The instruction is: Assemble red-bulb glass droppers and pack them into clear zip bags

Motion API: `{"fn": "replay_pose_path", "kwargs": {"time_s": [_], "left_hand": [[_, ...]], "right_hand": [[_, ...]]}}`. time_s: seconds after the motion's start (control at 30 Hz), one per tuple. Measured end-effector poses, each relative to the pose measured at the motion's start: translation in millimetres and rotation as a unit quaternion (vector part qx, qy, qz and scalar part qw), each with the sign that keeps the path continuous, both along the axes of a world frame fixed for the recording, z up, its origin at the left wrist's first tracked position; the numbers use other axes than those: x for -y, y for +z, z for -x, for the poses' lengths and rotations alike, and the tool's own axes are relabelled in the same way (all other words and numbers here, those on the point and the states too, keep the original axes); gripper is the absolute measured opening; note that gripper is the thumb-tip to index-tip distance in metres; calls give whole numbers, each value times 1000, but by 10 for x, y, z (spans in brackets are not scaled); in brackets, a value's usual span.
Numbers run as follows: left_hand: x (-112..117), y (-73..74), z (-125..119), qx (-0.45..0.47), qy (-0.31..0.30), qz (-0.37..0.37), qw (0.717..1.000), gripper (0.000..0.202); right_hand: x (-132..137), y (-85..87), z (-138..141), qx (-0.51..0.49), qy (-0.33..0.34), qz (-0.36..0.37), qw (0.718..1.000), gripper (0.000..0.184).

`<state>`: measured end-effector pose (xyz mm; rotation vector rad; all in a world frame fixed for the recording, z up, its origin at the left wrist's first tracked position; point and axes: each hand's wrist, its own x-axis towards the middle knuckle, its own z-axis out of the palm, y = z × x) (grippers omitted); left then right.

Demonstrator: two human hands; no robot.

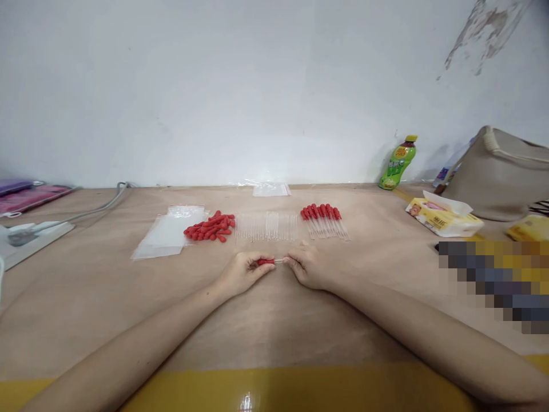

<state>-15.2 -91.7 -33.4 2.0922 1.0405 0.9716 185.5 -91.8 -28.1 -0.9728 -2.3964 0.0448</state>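
My left hand [242, 273] pinches a red rubber bulb [266, 261] just above the table. My right hand [306, 266] pinches the clear glass tube [279, 261] that meets the bulb, so both hands are closed on one dropper between them. Behind my hands lie a pile of loose red bulbs [210, 227], a row of bare clear tubes [266, 226] and a row of finished droppers with red tops [323, 220].
Clear plastic bags [165, 234] lie left of the bulbs, another bag [271, 189] by the wall. A green bottle [398, 162], a tissue pack [444, 214] and a beige bag [500, 171] stand at right. A cable and tray [34, 232] sit at left.
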Motion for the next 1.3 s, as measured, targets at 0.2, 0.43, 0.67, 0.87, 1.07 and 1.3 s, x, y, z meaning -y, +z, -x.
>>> {"fn": "replay_pose_path", "kwargs": {"time_s": [0.2,0.43,0.67,0.87,1.07,1.3], "left_hand": [[9,53,0,-30,1,-13,999,22],[-38,110,53,-81,16,-98,992,26],[-91,116,65,-138,17,-110,984,17],[-80,132,64,-146,14,-103,984,17],[-87,120,61,-143,13,-106,984,17],[-102,101,64,-139,14,-111,984,17]], "right_hand": [[18,132,15,29,-29,78,996,31],[5,480,-180,63,-27,166,984,16],[-581,628,-680,-85,-364,150,915,31],[-796,380,-752,-66,-467,160,867,29],[-760,319,-698,-17,-468,155,870,34],[-690,296,-299,39,-385,96,917,33]]}}
